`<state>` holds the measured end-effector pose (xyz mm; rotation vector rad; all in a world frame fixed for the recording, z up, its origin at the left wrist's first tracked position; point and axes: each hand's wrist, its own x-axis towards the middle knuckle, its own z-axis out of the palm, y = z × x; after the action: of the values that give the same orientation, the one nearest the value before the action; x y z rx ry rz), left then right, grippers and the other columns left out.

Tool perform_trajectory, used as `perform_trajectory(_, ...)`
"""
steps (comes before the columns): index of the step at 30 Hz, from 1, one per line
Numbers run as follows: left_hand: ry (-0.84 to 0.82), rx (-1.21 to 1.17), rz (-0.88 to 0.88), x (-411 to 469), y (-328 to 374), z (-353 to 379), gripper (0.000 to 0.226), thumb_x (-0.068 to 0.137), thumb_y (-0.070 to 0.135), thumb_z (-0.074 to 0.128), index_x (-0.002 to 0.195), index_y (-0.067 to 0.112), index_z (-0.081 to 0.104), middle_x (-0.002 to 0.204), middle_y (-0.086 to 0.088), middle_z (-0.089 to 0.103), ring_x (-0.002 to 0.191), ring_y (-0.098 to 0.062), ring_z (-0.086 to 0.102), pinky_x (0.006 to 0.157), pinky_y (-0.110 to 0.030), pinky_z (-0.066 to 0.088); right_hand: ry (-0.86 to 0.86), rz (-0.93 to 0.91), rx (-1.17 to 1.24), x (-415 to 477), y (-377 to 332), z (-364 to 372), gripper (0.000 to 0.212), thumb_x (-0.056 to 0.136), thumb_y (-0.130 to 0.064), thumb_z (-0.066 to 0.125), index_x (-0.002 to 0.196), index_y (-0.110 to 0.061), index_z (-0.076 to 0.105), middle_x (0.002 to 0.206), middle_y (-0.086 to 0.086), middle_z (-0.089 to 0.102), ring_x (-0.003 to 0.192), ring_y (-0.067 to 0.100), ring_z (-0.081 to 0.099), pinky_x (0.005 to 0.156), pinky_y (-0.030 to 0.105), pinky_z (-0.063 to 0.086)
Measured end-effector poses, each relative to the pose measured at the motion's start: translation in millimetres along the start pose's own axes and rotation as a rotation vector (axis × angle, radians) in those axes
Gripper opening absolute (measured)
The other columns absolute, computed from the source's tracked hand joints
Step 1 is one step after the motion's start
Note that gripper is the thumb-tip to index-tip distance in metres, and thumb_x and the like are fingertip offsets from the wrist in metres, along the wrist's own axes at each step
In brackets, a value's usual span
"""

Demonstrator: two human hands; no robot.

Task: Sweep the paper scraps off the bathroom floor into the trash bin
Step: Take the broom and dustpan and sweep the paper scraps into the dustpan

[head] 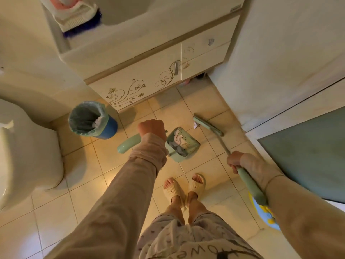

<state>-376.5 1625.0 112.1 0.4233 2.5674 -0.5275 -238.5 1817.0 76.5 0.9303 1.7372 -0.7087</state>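
Paper scraps (178, 140) lay heaped in the dustpan (193, 146), just beyond and to the right of our left hand (152, 128), whose fingers were curled tight round the pan's long mint handle (128, 144). Our right hand (236, 161) had its fingers wrapped round the broom (208, 126) partway down its shaft, with the head well ahead of them on the floor (104, 165). One loose scrap (195, 125) sat just beside that head, between it and the pan. We judged the scraps to be nearly weightless, soft and crumpled, so they would skid or flutter away from a hard stroke and spill if the pan were tipped or swung fast. We thought short, gentle strokes towards the pan's lip suited the last piece. The dustpan looked like light, stiff plastic, and a hold high on the handle gave us reach but little control of the tilt, so we reckoned it should stay level on its way over. The trash bin (92, 119) stood to the left of our left fingers and a little beyond them, near but not touching, its liner open and some paper already inside. We could not tell whether the pan rested on the floor or hung just above it.
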Motion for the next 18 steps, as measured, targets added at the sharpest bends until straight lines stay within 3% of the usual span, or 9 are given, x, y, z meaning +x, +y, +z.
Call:
perform_trajectory(2,0.037,-0.026,0.009,2,0,1,0.031,0.093,0.038,0.052,0.113,0.017,0.063,0.112,-0.001,0.068,0.104,-0.021,0.063,0.070,-0.027,0.035,-0.029,0.026,-0.081,-2,9,17,0.030,0.090,-0.001,0.033,0.062,-0.003,0.042,0.026,0.000,0.049,0.051,0.016,0.045,0.051,0.022,0.038)
perform_trajectory(4,0.048,-0.022,0.008,1,0,-3,0.033,0.093,0.038,0.052,0.116,0.018,0.062,0.114,-0.001,0.067,0.106,-0.021,0.063,0.073,-0.026,0.039,-0.055,0.009,-0.092,-7,17,23,0.029,0.089,0.000,0.034,0.061,-0.004,0.038,0.034,0.003,0.049,0.048,0.016,0.042,0.049,0.022,0.036)
perform_trajectory(7,0.042,-0.034,0.013,0,1,-5,0.034,0.093,0.038,0.051,0.119,0.019,0.060,0.116,-0.001,0.066,0.108,-0.020,0.062,0.081,-0.027,0.044,-0.085,0.002,0.024,-18,25,5,0.026,0.085,0.002,0.037,0.061,-0.006,0.038,0.021,-0.002,0.038,0.036,0.013,0.041,0.042,0.016,0.032)
perform_trajectory(11,0.037,-0.023,-0.004,-4,-2,-1,0.031,0.092,0.035,0.053,0.117,0.017,0.062,0.115,-0.001,0.066,0.107,-0.020,0.062,0.085,-0.027,0.045,-0.034,0.003,0.130,-36,34,-27,0.034,0.089,-0.002,0.042,0.057,-0.010,0.038,0.023,-0.003,0.037,0.018,0.007,0.036,0.037,0.008,0.030)
perform_trajectory(15,0.013,-0.042,0.005,-7,-3,3,0.030,0.093,0.033,0.051,0.116,0.017,0.062,0.115,-0.001,0.067,0.106,-0.020,0.062,0.076,-0.026,0.040,0.016,-0.013,0.028,-42,21,-27,0.036,0.089,0.000,0.043,0.054,-0.007,0.040,0.020,-0.003,0.037,0.020,0.008,0.036,0.037,0.011,0.029)
perform_trajectory(18,0.012,-0.043,0.000,-7,-4,6,0.031,0.094,0.034,0.050,0.116,0.016,0.062,0.114,-0.002,0.067,0.105,-0.021,0.063,0.072,-0.027,0.037,0.064,0.005,-0.003,-41,6,-29,0.037,0.090,-0.002,0.041,0.053,-0.007,0.039,0.023,0.000,0.039,0.040,0.015,0.036,0.041,0.015,0.030)
